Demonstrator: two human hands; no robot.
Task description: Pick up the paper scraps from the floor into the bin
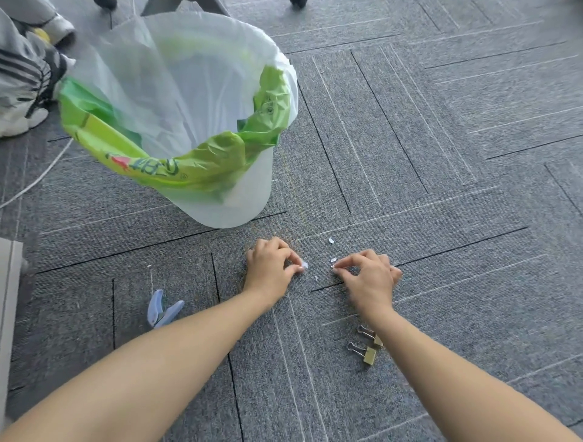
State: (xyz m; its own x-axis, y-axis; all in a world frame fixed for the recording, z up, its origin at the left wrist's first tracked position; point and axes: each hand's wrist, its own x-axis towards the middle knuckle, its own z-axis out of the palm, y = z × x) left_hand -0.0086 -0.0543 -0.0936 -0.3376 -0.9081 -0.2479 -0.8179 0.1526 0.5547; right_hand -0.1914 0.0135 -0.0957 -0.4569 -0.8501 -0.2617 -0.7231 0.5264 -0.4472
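A few white paper scraps lie on the grey carpet floor [441, 164] just in front of the person, in the gap between the two hands. The left hand [270, 268] has thumb and forefinger pressed together on one white scrap [304, 265], which sticks out past the fingertips, low at the carpet. The right hand [367, 275] pinches a smaller scrap [332, 267] between thumb and forefinger at floor level, its other fingers curled behind. A fleck [332, 260] shows just above that pinch; whether it is held or lying loose cannot be told. A curved scrap [331, 240] lies free on the carpet a little beyond the right hand, and a tiny crumb [316, 278] lies between the hands, touching neither.

The bin [249, 195] stands upright beyond the left hand, near it but apart. It is pale and round, lined with a translucent white bag [176, 72], and a green printed bag [202, 167] is folded over its near rim.

Further out, a blue-handled tool [162, 310] lies on the carpet beside the left forearm. Two brass binder clips [368, 354] lie just beside the right forearm, the farther one partly hidden under it. A white cord [38, 180] runs across the floor left of the bin. Striped grey clothing [22, 69] and a white shoe [19, 121] sit at the upper left, and dark chair castors [298, 3] show at the top edge.
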